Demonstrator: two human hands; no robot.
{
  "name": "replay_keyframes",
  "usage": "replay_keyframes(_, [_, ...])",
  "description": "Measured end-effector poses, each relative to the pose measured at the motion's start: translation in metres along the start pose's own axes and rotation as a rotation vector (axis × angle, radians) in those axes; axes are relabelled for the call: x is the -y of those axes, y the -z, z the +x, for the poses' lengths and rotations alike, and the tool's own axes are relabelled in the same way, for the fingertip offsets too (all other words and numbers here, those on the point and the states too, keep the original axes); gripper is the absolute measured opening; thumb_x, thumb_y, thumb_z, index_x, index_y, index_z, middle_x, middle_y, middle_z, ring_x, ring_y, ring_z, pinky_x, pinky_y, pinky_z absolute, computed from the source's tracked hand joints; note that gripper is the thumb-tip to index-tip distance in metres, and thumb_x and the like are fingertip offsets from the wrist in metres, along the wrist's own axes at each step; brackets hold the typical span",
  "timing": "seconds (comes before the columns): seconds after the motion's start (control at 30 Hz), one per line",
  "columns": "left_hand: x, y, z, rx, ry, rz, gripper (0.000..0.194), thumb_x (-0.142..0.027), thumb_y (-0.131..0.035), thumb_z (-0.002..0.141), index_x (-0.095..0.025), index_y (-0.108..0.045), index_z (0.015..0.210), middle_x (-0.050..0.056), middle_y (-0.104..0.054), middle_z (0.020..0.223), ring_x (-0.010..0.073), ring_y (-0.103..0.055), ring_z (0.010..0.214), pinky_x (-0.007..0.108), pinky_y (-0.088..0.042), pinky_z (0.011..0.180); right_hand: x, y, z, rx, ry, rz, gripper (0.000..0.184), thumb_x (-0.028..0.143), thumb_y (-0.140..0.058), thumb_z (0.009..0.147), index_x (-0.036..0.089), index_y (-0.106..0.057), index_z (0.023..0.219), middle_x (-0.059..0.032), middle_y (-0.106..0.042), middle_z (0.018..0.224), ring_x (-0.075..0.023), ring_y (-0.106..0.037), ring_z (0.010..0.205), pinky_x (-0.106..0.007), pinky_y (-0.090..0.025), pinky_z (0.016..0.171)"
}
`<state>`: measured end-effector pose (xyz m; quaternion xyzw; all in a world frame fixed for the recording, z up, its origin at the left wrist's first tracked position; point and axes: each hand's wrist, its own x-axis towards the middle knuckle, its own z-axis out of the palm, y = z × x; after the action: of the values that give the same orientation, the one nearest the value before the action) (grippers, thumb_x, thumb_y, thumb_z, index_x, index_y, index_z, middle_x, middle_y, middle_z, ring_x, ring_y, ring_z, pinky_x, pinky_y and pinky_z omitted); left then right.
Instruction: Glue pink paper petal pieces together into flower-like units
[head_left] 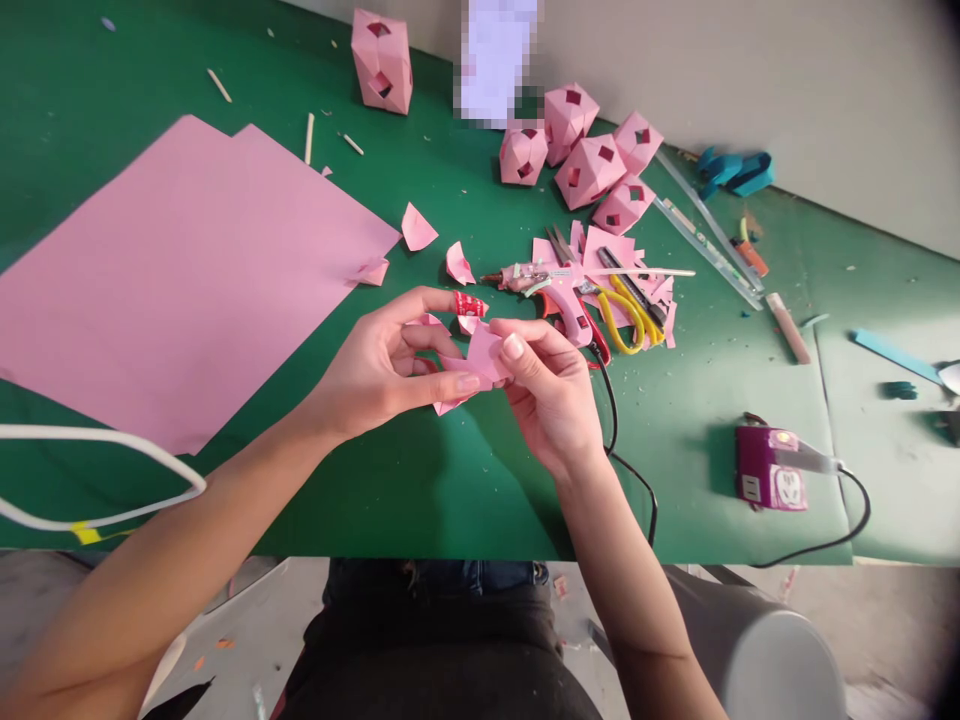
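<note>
Between my two hands is a folded pink paper piece (484,355), held above the green table. My left hand (390,360) grips it from the left, thumb in front and fingers behind; a red wrap covers the tip of its index finger. My right hand (551,385) pinches the piece's right edge between thumb and fingers. Part of the paper is hidden behind my left fingers. Just beyond my hands lie small folded pink pieces, one curled (459,264) and one pointed (418,228). A pink hot glue gun (566,290) rests to the right, nozzle pointing left.
Large pink sheets (187,270) cover the left of the table. Several faceted pink paper shapes (590,170) stand at the back. Yellow-handled scissors (626,315) lie over paper scraps. A purple power socket (772,468) sits right, with a black cable (615,400) nearby. A white cable (112,435) loops at left.
</note>
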<state>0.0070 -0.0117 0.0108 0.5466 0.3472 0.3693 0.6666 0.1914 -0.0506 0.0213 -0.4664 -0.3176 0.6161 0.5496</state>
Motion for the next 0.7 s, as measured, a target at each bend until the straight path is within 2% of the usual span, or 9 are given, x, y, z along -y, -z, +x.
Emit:
replay_keyframes(0.1, [0.004,0.003,0.002,-0.076,-0.119,0.033,0.066,-0.031,-0.095,0.075,-0.030,-0.062,0.132,0.004,-0.076,0.108,0.0193,-0.076,0.083,0.029,-0.065,0.062,0.001,0.003,0.000,0.005,0.014,-0.007,0.034,0.047,-0.090,0.080,0.033,-0.079,0.108,0.0012,-0.078,0.100,-0.0193,-0.075,0.096,-0.037,-0.066,0.086])
replay_keyframes(0.2, [0.008,0.006,0.004,-0.200,-0.238,0.096,0.078,-0.034,-0.097,0.073,-0.033,-0.057,0.140,0.008,-0.067,0.138,0.0199,-0.073,0.100,0.029,-0.066,0.073,0.002,0.005,0.000,0.001,0.029,0.009,0.047,0.045,-0.089,0.083,0.036,-0.072,0.127,0.0024,-0.077,0.108,-0.0188,-0.076,0.100,-0.039,-0.068,0.092])
replay_keyframes(0.3, [0.009,0.007,0.006,-0.218,-0.264,0.127,0.072,-0.040,-0.094,0.077,-0.030,-0.057,0.138,0.010,-0.067,0.139,0.0231,-0.073,0.110,0.033,-0.067,0.084,0.000,0.004,0.000,0.017,0.019,0.027,0.046,0.046,-0.088,0.084,0.034,-0.072,0.126,0.0012,-0.078,0.112,-0.0197,-0.078,0.102,-0.041,-0.069,0.095])
replay_keyframes(0.4, [0.010,0.004,0.006,-0.168,-0.236,0.122,0.062,-0.039,-0.091,0.082,-0.026,-0.058,0.133,0.008,-0.075,0.122,0.0249,-0.076,0.109,0.037,-0.068,0.090,-0.006,0.001,0.000,0.036,0.026,0.000,0.041,0.047,-0.086,0.087,0.032,-0.073,0.123,-0.0009,-0.079,0.115,-0.0217,-0.078,0.106,-0.043,-0.069,0.096])
replay_keyframes(0.5, [0.012,0.000,0.005,-0.191,-0.225,0.162,0.055,-0.039,-0.089,0.084,-0.025,-0.058,0.128,0.007,-0.078,0.113,0.0249,-0.079,0.107,0.038,-0.068,0.090,-0.012,-0.001,0.000,0.023,0.116,-0.056,0.034,0.041,-0.085,0.089,0.031,-0.075,0.120,-0.0023,-0.080,0.117,-0.0217,-0.077,0.111,-0.041,-0.066,0.100])
replay_keyframes(0.6, [0.016,-0.002,0.004,-0.216,-0.272,0.238,0.056,-0.042,-0.089,0.085,-0.026,-0.058,0.129,0.009,-0.078,0.122,0.0275,-0.077,0.117,0.040,-0.068,0.094,-0.014,0.000,0.001,-0.019,0.230,-0.162,0.030,0.037,-0.085,0.089,0.031,-0.076,0.117,-0.0022,-0.080,0.116,-0.0206,-0.075,0.113,-0.038,-0.063,0.100])
replay_keyframes(0.7, [0.020,0.001,0.005,-0.218,-0.370,0.353,0.066,-0.043,-0.088,0.086,-0.029,-0.053,0.141,0.013,-0.067,0.147,0.0305,-0.071,0.130,0.043,-0.067,0.097,-0.012,-0.001,0.003,-0.064,0.272,-0.235,0.028,0.036,-0.087,0.086,0.030,-0.077,0.111,-0.0019,-0.079,0.112,-0.0197,-0.074,0.106,-0.036,-0.063,0.094])
